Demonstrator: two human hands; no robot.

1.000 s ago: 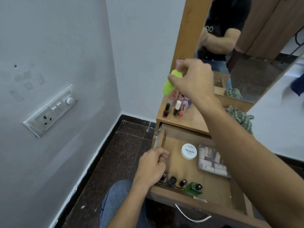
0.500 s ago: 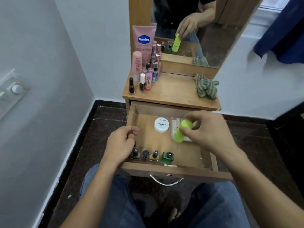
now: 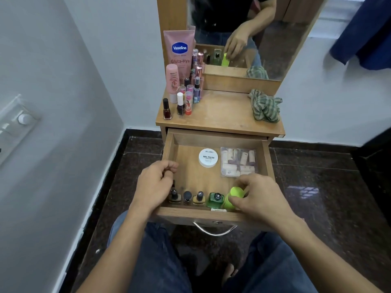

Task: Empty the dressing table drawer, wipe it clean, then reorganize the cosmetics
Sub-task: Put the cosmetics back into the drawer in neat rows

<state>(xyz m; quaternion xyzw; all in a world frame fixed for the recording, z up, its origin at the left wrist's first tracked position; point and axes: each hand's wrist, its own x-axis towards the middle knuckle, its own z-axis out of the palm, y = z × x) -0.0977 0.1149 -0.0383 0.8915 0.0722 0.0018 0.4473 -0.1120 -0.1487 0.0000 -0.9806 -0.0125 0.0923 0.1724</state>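
The right grip is closed round a lime tube, fingers and thumb curled about its body near the cap. The tube is at the front right of the open drawer, near upright with its cap up, so its long axis runs roughly floor to ceiling. The fingers hide its base, so I cannot tell whether it touches the drawer floor. It sits just right of a green bottle, close enough that the two may touch. That gap is what the set-down turns on: the tube probably needs to go straight down and be let go without nudging the bottle.

The left grip is curled into a loose fist over the drawer's left wall, with nothing visible in it. It is nearer the row's left end and well apart from the tube.

Along the drawer's front wall three small polish bottles stand left of the green bottle. Further back lie a white jar and, to its right, a clear packet of small rolls.

On the worktop more cosmetics stand clustered at the back left, with a checked cloth at the right. Reorganizing looks partly done.
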